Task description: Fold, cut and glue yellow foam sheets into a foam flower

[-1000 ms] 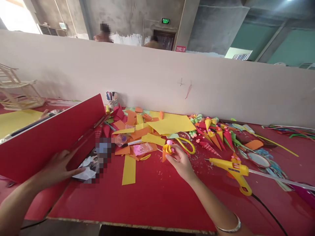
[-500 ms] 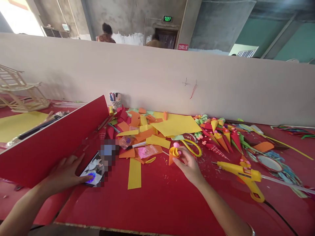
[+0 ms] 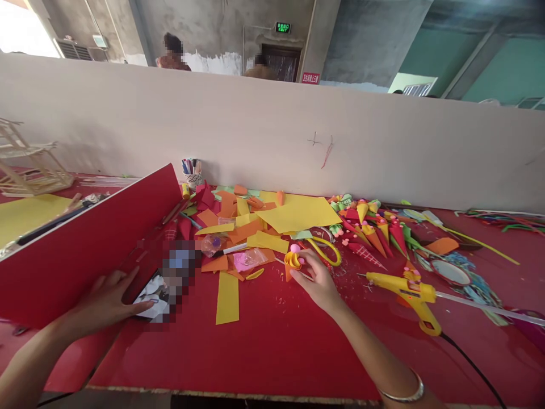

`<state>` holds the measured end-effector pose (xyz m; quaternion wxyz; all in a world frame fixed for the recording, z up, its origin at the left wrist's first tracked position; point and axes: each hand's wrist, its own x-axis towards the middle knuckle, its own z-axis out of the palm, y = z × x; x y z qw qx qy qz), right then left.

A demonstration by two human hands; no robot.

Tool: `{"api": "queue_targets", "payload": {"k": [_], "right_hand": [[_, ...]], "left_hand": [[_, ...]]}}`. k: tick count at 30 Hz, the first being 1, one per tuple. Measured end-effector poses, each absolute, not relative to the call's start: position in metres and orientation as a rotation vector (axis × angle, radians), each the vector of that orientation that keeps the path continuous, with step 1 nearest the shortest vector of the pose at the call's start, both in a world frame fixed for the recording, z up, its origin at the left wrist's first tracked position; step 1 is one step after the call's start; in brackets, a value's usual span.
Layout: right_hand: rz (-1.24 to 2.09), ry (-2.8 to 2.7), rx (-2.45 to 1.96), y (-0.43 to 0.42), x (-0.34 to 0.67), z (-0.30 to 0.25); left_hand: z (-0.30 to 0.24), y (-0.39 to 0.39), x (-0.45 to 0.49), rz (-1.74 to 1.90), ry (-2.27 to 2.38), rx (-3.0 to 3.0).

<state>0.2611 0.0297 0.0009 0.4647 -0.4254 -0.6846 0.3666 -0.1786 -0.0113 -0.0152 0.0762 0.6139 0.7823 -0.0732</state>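
Observation:
My right hand pinches a small craft ice-cream cone with an orange base, a yellow swirl and pink balls on it, held just above the red table. My left hand rests with fingers spread beside a phone, its thumb on the phone's lower screen. Part of the screen is blurred out. Yellow scissors lie behind my right hand. A yellow glue gun lies to the right, with another small cone piece by it.
Yellow and orange foam sheets and scraps spread across the middle. Several finished cones are piled to the right. A red board stands at the left, and a pen cup sits by the pale partition.
The whole view has shifted slightly, so things sit a little further left. A blue-violet spot under my left thumb on the phone screen is gone. My right hand keeps holding the cone.

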Motion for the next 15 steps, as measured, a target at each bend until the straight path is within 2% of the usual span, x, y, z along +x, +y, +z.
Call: {"api": "queue_targets", "payload": {"k": [15], "right_hand": [[0.852,-1.701,-1.033,0.0301,0.2606,0.0021]], "left_hand": [[-0.0123,-0.0129,-0.1731,-0.158,2.374,1.907]]}}
